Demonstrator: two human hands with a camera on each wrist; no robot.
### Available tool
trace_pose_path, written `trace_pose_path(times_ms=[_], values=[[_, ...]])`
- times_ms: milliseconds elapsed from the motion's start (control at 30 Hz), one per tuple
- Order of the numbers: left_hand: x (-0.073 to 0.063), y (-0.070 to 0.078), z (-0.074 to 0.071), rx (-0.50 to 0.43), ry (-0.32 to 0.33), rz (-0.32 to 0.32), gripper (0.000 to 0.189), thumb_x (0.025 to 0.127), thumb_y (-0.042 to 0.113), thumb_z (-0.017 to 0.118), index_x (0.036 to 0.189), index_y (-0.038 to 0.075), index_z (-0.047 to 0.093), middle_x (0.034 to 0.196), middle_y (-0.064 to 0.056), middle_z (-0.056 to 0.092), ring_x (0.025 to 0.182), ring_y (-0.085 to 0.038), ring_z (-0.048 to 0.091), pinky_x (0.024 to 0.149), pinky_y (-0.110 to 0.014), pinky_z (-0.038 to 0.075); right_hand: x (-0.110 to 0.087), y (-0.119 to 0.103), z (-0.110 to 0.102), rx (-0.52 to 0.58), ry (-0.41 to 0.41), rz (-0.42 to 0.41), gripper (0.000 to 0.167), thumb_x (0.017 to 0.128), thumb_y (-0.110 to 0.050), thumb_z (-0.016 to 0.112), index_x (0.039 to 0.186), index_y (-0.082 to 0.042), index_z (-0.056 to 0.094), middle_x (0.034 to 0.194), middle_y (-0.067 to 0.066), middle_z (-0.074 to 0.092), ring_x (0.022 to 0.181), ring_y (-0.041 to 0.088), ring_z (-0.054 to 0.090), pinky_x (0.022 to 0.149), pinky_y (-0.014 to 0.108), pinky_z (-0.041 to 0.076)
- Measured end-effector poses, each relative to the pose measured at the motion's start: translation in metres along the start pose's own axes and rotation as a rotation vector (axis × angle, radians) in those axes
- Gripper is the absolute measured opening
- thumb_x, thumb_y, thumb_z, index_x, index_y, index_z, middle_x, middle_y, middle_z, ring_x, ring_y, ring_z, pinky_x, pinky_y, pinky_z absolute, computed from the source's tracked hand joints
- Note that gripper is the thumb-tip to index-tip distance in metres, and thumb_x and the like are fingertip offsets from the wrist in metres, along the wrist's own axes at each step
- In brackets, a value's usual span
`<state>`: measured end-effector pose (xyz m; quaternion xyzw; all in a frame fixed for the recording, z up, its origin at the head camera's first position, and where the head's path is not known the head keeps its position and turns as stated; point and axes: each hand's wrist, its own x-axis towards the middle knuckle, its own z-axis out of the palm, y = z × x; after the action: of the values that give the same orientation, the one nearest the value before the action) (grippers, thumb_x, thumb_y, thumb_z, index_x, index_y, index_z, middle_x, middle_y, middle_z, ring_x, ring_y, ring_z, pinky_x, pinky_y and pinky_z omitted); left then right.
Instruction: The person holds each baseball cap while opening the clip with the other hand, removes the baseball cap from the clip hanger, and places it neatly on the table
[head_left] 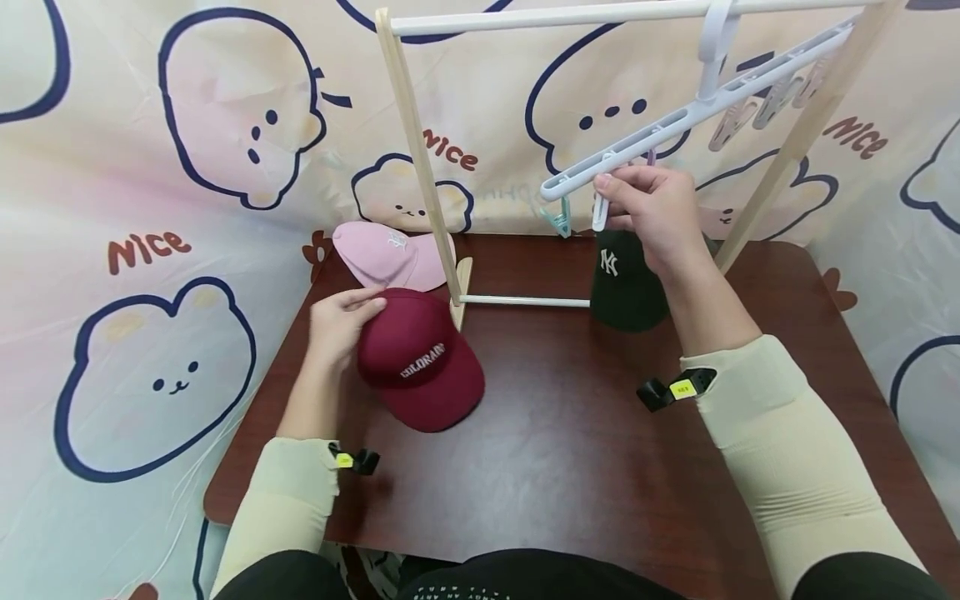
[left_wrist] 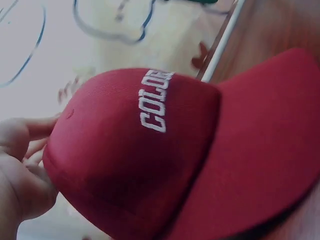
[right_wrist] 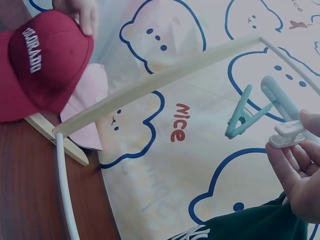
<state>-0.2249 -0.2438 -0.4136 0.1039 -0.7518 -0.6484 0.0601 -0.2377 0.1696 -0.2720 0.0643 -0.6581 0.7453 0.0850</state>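
Note:
A maroon baseball cap (head_left: 408, 346) with white lettering is gripped at the back of its crown by my left hand (head_left: 335, 327). In the left wrist view its brim (left_wrist: 265, 140) points away from the fingers. Up at the white hanger bar (head_left: 697, 108), my right hand (head_left: 656, 212) pinches a white clothespin (right_wrist: 288, 134) between thumb and fingers. A teal clothespin (head_left: 558, 218) dangles from the bar's near end, just left of that hand. Below the right hand is a dark green cap (head_left: 630, 292) with a white emblem, its upper part partly hidden by the hand.
A pink cap (head_left: 390, 254) lies at the back left of the brown table (head_left: 540, 433), behind the left post of a wooden rack (head_left: 420, 150). Several more clothespins (head_left: 776, 100) hang along the bar to the right. A patterned cloth (head_left: 247, 208) stands behind.

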Motion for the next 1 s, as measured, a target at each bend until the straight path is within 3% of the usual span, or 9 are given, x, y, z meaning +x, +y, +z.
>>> trace_pose_path(times_ms=[133,300,433,533,667,767,833,900,1000], values=[[0.001,-0.013,-0.030,-0.305,0.232,-0.109,0.030,0.076,0.008,0.084,0.105,0.004,0.077,0.086,0.004,0.072,0.082,-0.006,0.067,0.071,-0.015,0.054,-0.001,0.001,0.000,-0.027,0.000,0.003,0.028,0.083,-0.021,0.081,0.103,-0.002,0.076,0.096,0.007,0.069,0.067,0.015,0.070,0.067,0.025,0.058],[0.005,-0.029,-0.047,-0.613,0.466,-0.190,0.035,0.076,0.001,0.082,0.110,0.003,0.075,0.113,-0.005,0.065,0.104,-0.014,0.062,0.080,-0.018,0.054,0.000,0.002,-0.001,-0.028,0.003,0.001,0.029,0.083,-0.021,0.080,0.104,-0.001,0.075,0.099,0.007,0.068,0.069,0.015,0.070,0.067,0.025,0.058],[0.007,-0.037,-0.052,-0.767,0.582,-0.232,0.038,0.077,0.002,0.081,0.115,0.006,0.074,0.125,-0.007,0.063,0.108,-0.015,0.063,0.076,-0.021,0.056,0.001,0.002,0.001,-0.026,0.000,0.001,0.029,0.082,-0.020,0.081,0.104,-0.002,0.076,0.101,0.007,0.068,0.071,0.015,0.068,0.067,0.026,0.058],[0.008,-0.040,-0.051,-0.773,0.590,-0.232,0.040,0.078,0.003,0.081,0.117,0.006,0.072,0.122,-0.006,0.063,0.099,-0.012,0.064,0.068,-0.019,0.055,0.001,0.002,0.001,-0.026,-0.002,0.007,0.030,0.082,-0.020,0.081,0.105,-0.002,0.075,0.102,0.008,0.068,0.074,0.016,0.067,0.068,0.026,0.059],[0.010,-0.045,-0.044,-0.592,0.551,-0.190,0.043,0.079,0.006,0.081,0.121,0.002,0.069,0.114,-0.007,0.061,0.096,-0.012,0.062,0.073,-0.020,0.053,0.000,0.002,-0.001,-0.039,0.003,0.005,0.031,0.083,-0.021,0.081,0.107,-0.002,0.075,0.105,0.008,0.067,0.077,0.017,0.066,0.069,0.025,0.058],[0.007,-0.052,-0.040,-0.239,0.550,-0.068,0.046,0.083,0.015,0.079,0.126,0.001,0.065,0.120,-0.014,0.063,0.108,-0.019,0.061,0.092,-0.025,0.050,0.000,0.002,-0.002,-0.038,0.003,0.000,0.031,0.083,-0.021,0.080,0.107,-0.001,0.075,0.104,0.007,0.067,0.080,0.018,0.065,0.069,0.025,0.058],[0.003,-0.054,-0.036,0.063,0.587,0.081,0.049,0.085,0.021,0.077,0.129,0.003,0.063,0.128,-0.016,0.062,0.119,-0.023,0.057,0.104,-0.029,0.044,0.000,0.003,-0.002,-0.031,-0.001,0.001,0.031,0.083,-0.020,0.080,0.106,-0.001,0.075,0.102,0.007,0.068,0.082,0.018,0.064,0.070,0.025,0.058],[-0.001,-0.050,-0.027,0.275,0.634,0.284,0.048,0.086,0.022,0.075,0.129,0.004,0.063,0.131,-0.016,0.062,0.124,-0.028,0.055,0.109,-0.035,0.040,0.000,0.004,-0.002,-0.024,-0.007,0.002,0.031,0.082,-0.020,0.081,0.106,-0.001,0.075,0.099,0.006,0.069,0.084,0.019,0.062,0.070,0.025,0.058],[-0.009,-0.027,0.000,0.383,0.647,0.629,0.034,0.086,0.012,0.074,0.118,0.002,0.070,0.119,-0.016,0.068,0.115,-0.030,0.060,0.103,-0.039,0.044,-0.001,0.006,-0.004,-0.021,-0.007,0.007,0.033,0.082,-0.021,0.081,0.107,-0.001,0.074,0.095,0.005,0.070,0.085,0.019,0.062,0.072,0.024,0.058]])
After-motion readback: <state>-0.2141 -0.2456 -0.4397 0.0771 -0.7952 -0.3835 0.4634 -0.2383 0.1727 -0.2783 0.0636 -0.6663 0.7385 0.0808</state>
